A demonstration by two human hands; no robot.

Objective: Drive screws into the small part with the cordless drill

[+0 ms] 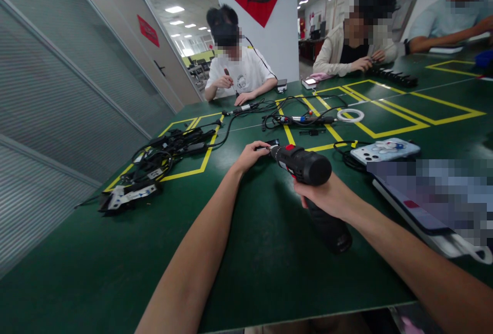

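On inspection, my right hand [325, 193] grips the power drill [304, 164], its tip at the small dark part [274, 142] my left hand [252, 155] holds on the surface [269, 277]. Tangled cables [188, 144] lie left, a phone [385, 150] right, a white ring [350, 120] beyond.

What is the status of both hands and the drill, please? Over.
Right hand gripping black power drill. Left hand at small dark part by drill's tip; tip contact unclear. Tangled cables off to the left, apart from both hands.
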